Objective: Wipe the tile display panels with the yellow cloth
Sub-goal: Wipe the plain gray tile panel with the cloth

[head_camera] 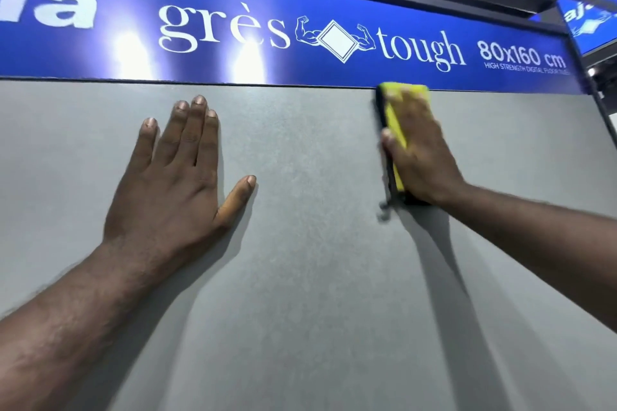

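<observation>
**Inspector:** Begin at the left. What is the left hand (180, 177) doing?

**Assessor:** It lies flat against the grey tile panel (317, 277), fingers straight and slightly spread, thumb out to the right. It holds nothing. I judge it to be a brace.

**Inspector:** And the middle of the panel?

**Assessor:** Bare grey surface lies between the two hands. The blue header sign (300, 27) runs along the panel's top edge.

**Inspector:** Where is the yellow cloth (395, 130)?

**Assessor:** To the right of the left hand and well apart from it, folded into a pad against the panel. Its long axis runs up and down, and its upper end reaches the seam under the sign. A dark edge shows along its left side.

**Inspector:** How does the right hand (420, 150) hold it?

**Assessor:** The palm is spread over the pad, pressing it to the tile, with the thumb hooked round its left edge. The fingertips are blurred, so I cannot describe them in detail.

**Inspector:** What does the next stroke turn on?

**Assessor:** The cloth is already at the top right, under the right hand alone. In my judgement the open runs lie leftward toward the bracing hand, or straight down along the pad's own axis.
</observation>
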Demonstrator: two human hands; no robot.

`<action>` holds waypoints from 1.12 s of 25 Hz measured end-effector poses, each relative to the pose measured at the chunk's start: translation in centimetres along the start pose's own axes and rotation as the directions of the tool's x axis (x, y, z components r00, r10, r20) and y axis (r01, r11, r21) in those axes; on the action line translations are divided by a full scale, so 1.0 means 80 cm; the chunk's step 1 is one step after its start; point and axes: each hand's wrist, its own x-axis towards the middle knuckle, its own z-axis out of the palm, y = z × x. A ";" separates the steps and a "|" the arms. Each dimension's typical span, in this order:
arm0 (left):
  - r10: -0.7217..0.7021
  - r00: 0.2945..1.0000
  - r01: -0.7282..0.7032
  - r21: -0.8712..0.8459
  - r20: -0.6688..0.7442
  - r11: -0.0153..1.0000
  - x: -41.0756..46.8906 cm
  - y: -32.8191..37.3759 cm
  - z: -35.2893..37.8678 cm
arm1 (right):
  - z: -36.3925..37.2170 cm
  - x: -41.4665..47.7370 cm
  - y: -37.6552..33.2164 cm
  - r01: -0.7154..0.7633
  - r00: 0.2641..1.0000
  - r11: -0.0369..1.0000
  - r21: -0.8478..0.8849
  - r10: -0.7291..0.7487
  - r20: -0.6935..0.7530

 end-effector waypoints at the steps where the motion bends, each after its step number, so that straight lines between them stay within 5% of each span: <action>1: 0.017 1.000 -0.017 0.007 -0.003 1.000 0.001 0.008 0.001 | 0.006 0.012 -0.007 -0.179 0.984 0.982 0.064 0.180 -0.011; 2: 0.035 0.999 -0.035 0.007 0.001 0.999 0.003 0.016 0.002 | 0.011 0.012 -0.023 -0.160 0.987 0.987 0.033 0.160 0.004; 3: 0.057 0.998 -0.057 0.003 0.009 0.998 0.007 0.025 0.002 | 0.013 0.001 -0.037 0.056 0.998 0.998 -0.029 -0.055 0.032; 4: 0.079 0.997 -0.079 -0.001 0.016 0.997 0.011 0.033 0.003 | 0.013 -0.017 -0.039 0.368 0.928 0.927 -0.072 -0.360 0.097; 5: 0.092 0.995 -0.092 -0.003 0.022 0.996 0.014 0.039 0.004 | 0.009 -0.033 -0.028 0.640 0.764 0.762 -0.097 -0.618 0.189; 6: 0.097 0.995 -0.097 -0.001 0.028 0.995 0.017 0.045 0.004 | 0.001 -0.040 -0.005 0.767 0.637 0.634 -0.102 -0.733 0.238; 7: 0.096 0.995 -0.096 0.000 0.032 0.995 0.018 0.050 0.005 | -0.005 -0.037 0.018 0.754 0.655 0.645 -0.123 -0.723 0.219; 8: 0.090 0.996 -0.090 0.001 0.026 0.996 0.019 0.055 0.006 | -0.007 -0.022 0.043 0.630 0.776 0.763 -0.148 -0.612 0.153; 9: 0.079 0.997 -0.079 0.005 0.012 0.997 0.022 0.061 0.008 | -0.012 -0.005 0.059 0.362 0.932 0.926 -0.106 -0.357 0.061; 10: 0.069 0.998 -0.069 0.010 0.000 0.998 0.025 0.068 0.010 | -0.012 0.014 0.063 0.060 0.998 0.998 -0.010 -0.059 0.016; 11: 0.066 0.998 -0.066 0.014 0.003 0.998 0.030 0.074 0.010 | -0.010 0.027 0.060 -0.094 0.996 0.995 0.035 0.093 0.009; 13: 0.082 0.996 -0.082 0.004 0.025 0.997 0.046 0.096 0.014 | -0.010 0.020 0.051 0.147 0.988 0.988 -0.054 -0.143 0.062; 15: 0.089 0.996 -0.088 -0.003 0.032 0.996 0.061 0.118 0.018 | -0.012 -0.010 0.083 0.625 0.777 0.771 -0.121 -0.599 0.196; 16: 0.093 0.995 -0.093 -0.004 0.036 0.996 0.068 0.129 0.019 | -0.020 -0.013 0.110 0.677 0.733 0.726 -0.123 -0.649 0.204; 17: 0.101 0.994 -0.101 -0.008 0.037 0.995 0.075 0.140 0.020 | -0.026 -0.005 0.136 0.594 0.802 0.793 -0.134 -0.570 0.180; 19: 0.108 0.994 -0.107 -0.018 0.030 0.994 0.088 0.161 0.023 | -0.036 0.025 0.159 0.119 0.991 0.993 -0.028 -0.117 0.061; 20: 0.112 0.993 -0.111 -0.017 0.033 0.994 0.097 0.174 0.026 | -0.034 0.039 0.159 -0.033 0.999 0.999 0.022 0.032 0.032; 22: 0.093 0.995 -0.092 -0.028 0.036 0.995 0.113 0.202 0.032 | -0.028 0.036 0.146 0.150 0.989 0.987 -0.055 -0.149 0.022; 25: 0.068 0.997 -0.067 -0.032 0.033 0.997 0.127 0.238 0.038 | -0.029 0.001 0.183 0.630 0.775 0.768 -0.115 -0.613 0.151; 26: 0.076 0.997 -0.075 -0.031 0.022 0.997 0.126 0.237 0.037 | -0.032 0.008 0.196 0.622 0.782 0.776 -0.104 -0.606 0.146; 28: 0.095 0.995 -0.095 -0.026 0.023 0.995 0.124 0.251 0.037 | -0.040 0.036 0.220 0.342 0.939 0.937 -0.071 -0.338 0.061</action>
